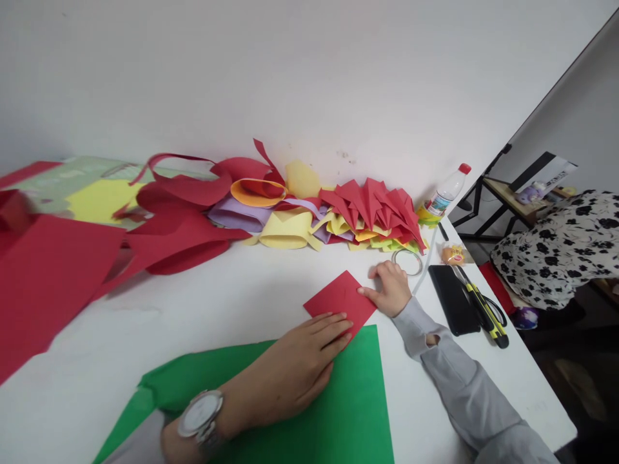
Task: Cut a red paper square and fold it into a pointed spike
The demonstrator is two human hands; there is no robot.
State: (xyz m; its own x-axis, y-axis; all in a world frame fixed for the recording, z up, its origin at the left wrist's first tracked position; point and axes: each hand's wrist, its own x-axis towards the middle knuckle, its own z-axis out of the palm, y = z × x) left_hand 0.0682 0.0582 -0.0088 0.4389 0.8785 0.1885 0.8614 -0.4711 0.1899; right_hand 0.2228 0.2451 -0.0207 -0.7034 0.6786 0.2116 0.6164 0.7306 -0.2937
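The left hand (290,374) lies open and flat on the red paper (341,299), pinning it to the tabletop (217,303). The right hand (391,287), grasping nothing, presses its corner down.

Bright even light, blurred left edge.

My left hand (294,370) had a silver watch (200,415) at its wrist; my right hand (389,290), a grey holed sleeve (454,374).
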